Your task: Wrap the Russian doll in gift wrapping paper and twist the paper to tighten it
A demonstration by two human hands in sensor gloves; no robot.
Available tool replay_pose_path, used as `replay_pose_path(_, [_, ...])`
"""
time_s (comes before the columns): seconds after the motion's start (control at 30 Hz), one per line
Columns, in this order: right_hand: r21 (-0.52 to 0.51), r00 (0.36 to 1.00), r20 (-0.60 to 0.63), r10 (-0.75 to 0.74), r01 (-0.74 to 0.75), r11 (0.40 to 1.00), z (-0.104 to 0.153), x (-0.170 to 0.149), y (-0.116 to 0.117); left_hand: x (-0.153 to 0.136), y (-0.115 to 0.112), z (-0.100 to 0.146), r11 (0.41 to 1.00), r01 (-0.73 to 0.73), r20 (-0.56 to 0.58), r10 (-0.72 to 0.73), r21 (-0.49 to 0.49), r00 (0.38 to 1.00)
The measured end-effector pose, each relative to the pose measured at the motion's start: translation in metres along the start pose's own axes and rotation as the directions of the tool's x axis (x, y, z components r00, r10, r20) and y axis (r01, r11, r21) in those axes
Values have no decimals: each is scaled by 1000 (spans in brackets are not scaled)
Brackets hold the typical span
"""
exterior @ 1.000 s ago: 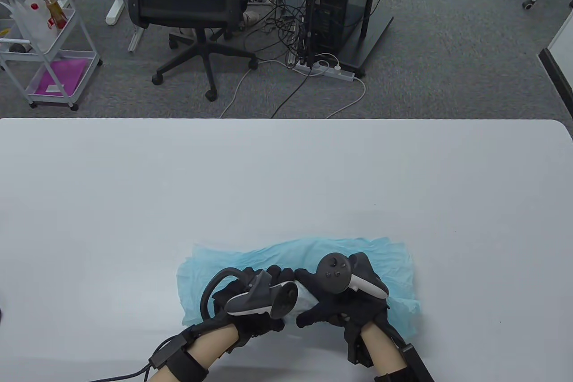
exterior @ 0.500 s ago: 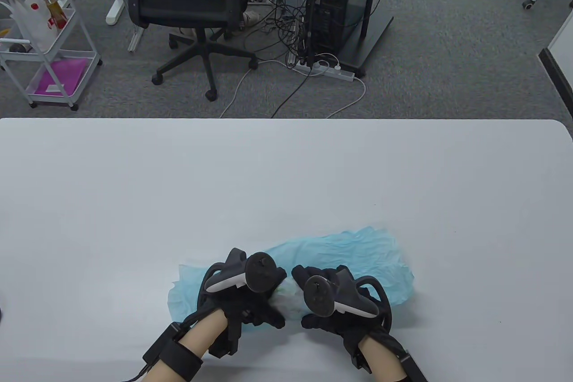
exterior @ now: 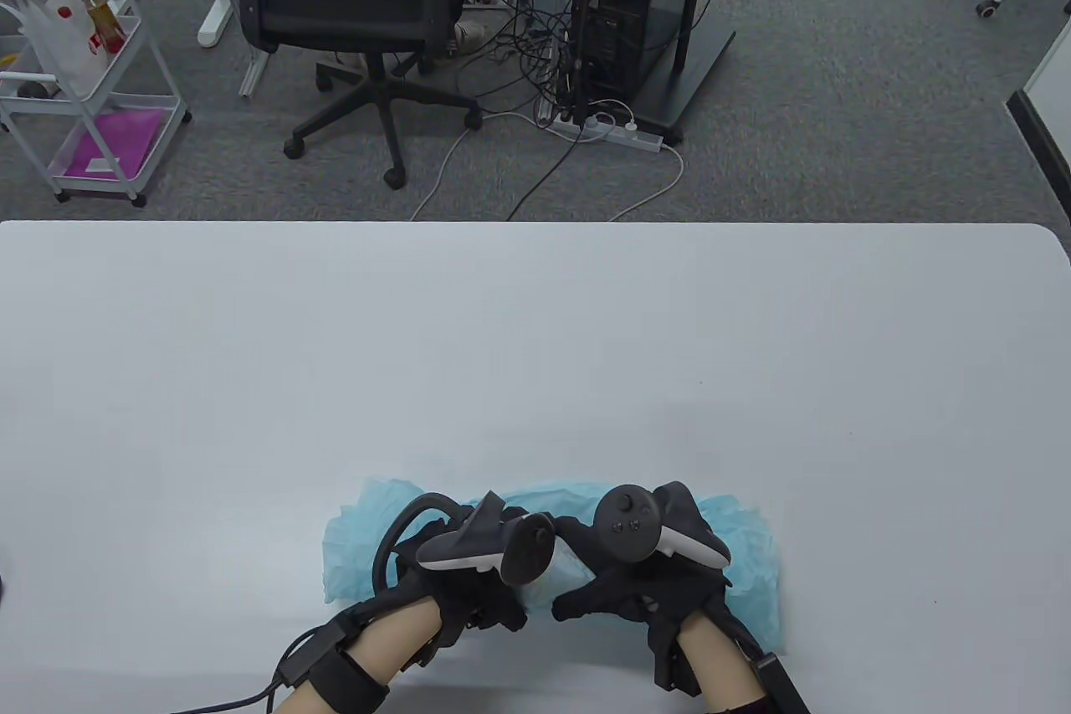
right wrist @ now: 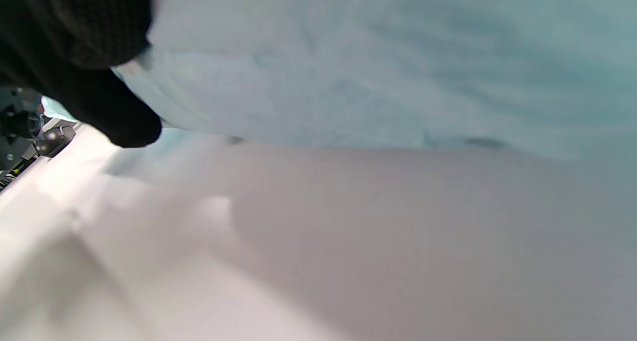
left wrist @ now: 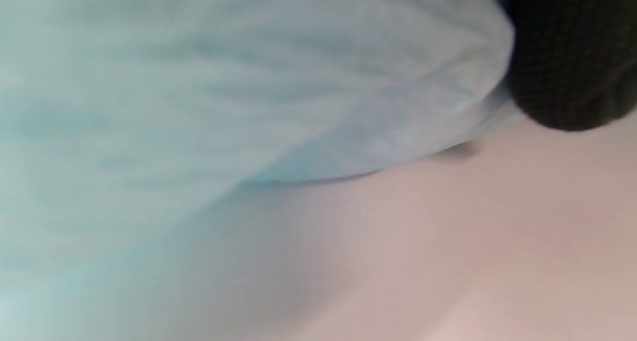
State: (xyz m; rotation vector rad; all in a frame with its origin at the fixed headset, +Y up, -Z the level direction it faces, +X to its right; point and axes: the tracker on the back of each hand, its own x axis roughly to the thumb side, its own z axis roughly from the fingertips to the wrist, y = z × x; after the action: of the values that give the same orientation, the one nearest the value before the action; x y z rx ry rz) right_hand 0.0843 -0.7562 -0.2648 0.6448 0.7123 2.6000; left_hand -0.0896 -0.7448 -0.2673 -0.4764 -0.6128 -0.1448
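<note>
The light blue wrapping paper [exterior: 753,559] lies as a rumpled roll near the table's front edge. The Russian doll is hidden inside it; a pale bulge [exterior: 571,572] shows between my hands. My left hand [exterior: 481,593] grips the roll left of the bulge. From the other side my right hand [exterior: 623,593] holds it, thumb pointing left. The left wrist view is filled with blurred blue paper [left wrist: 224,82] and a black gloved fingertip [left wrist: 572,57] pressing on it. In the right wrist view a gloved finger [right wrist: 84,72] rests against the paper [right wrist: 398,57] above the table.
The white table [exterior: 535,346] stretches wide beyond the paper. Behind its far edge stand a black office chair [exterior: 351,2], a computer tower [exterior: 627,2] with floor cables, and a white cart [exterior: 84,78] at the left.
The loose far flap of paper at the right has been drawn in, so the paper is now a tighter roll. Both hands have turned, their trackers swinging round.
</note>
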Motion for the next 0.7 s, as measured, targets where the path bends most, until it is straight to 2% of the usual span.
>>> replay_pose_path(0.17, [-126, 981, -33, 193, -196, 973, 12, 19, -8, -10, -1, -3, 996, -91, 2, 91, -20, 996])
replay_pose_path(0.23, [-156, 974, -31, 225, -227, 961, 15, 27, -9, -12, -2, -4, 993, -113, 9, 113, -24, 994])
replay_pose_path(0.3, [-154, 969, -18, 248, -248, 956, 16, 34, -7, -14, -3, -4, 992, -125, 10, 125, -20, 992])
replay_pose_path(0.43, [-73, 912, -78, 402, -407, 910, 5, 38, 8, -17, -5, -3, 991, -135, 13, 135, 14, 991])
replay_pose_path(0.5, [-93, 938, -91, 336, -344, 934, 3, 36, 8, -18, -5, -1, 994, -98, -6, 99, 52, 995])
replay_pose_path(0.6, [-55, 952, -109, 287, -294, 954, -2, 27, 4, -18, -5, 1, 991, -52, -36, 57, 121, 998])
replay_pose_path(0.7, [-14, 990, -106, 95, -97, 995, -8, 9, -1, -13, -6, 2, 980, 19, -68, -5, 196, 998])
